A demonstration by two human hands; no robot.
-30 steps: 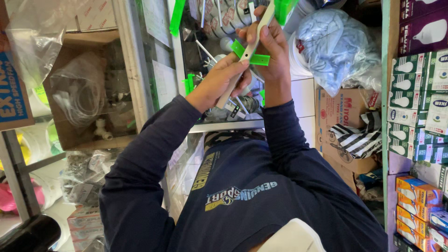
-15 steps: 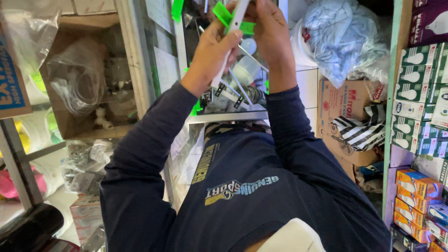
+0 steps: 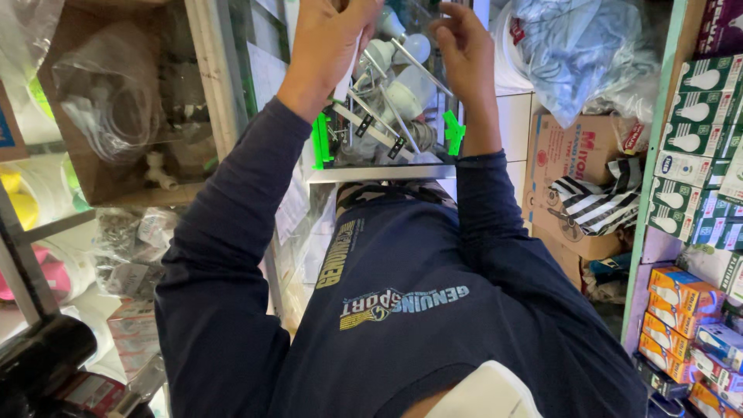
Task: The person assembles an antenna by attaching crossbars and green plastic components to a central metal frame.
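White strip [image 3: 346, 73] sits clamped in the left hand [image 3: 329, 46]; right hand [image 3: 463, 48], just beside, pinches a metal rod [image 3: 422, 70].

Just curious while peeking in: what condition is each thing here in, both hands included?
left hand: closed around a slim white piece, raised over the glass case
right hand: fingers curled, touching a thin metal rod
glass case: open-topped, packed with bulbs and metal strips
cardboard box: open, clear plastic bags inside
striped bag: crumpled
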